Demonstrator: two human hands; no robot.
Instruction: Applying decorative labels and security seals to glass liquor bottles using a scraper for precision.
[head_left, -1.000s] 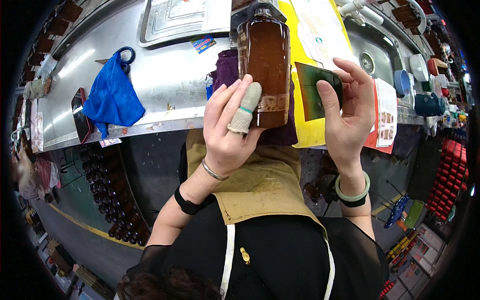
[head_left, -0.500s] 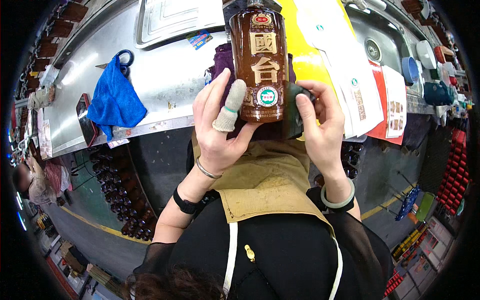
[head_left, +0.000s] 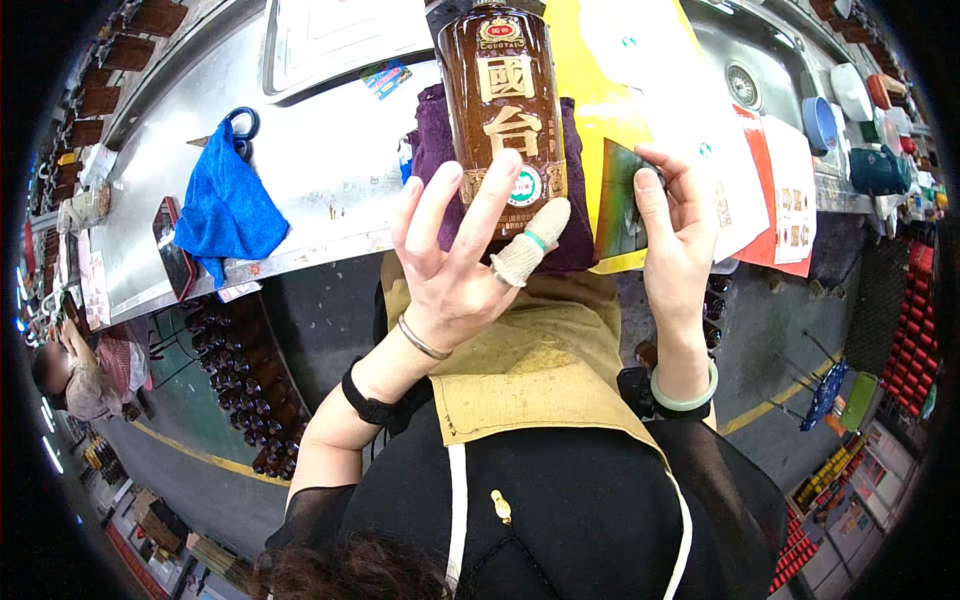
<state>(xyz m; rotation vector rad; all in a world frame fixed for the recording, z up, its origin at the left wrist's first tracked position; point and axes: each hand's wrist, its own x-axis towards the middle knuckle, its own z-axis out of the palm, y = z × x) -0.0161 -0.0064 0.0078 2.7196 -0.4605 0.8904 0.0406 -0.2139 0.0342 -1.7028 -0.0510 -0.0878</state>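
A brown bottle (head_left: 505,110) with raised gold characters and a round green-and-white sticker lies on a folded purple cloth (head_left: 433,125), its neck toward the far edge. Over its lower end is my left hand (head_left: 460,250), fingers spread, with a knitted cover on one finger. I cannot tell whether the fingertips touch the glass. To the right of the bottle, my right hand (head_left: 680,215) pinches a thin, dark green, see-through sheet (head_left: 622,205) between thumb and fingers. Yellow and white sheets show behind it.
On the metal bench, a blue cloth (head_left: 232,205) lies partly over scissors (head_left: 243,125), beside a dark red-edged phone-like object (head_left: 172,250). A metal tray (head_left: 345,45) stands farther back. White papers (head_left: 700,150) and a red folder (head_left: 790,262) lie right, near a sink (head_left: 745,85).
My right hand has moved the green sheet away from the bottle's side, to the right. My left hand has shifted right from the bottle's left side across its lower end.
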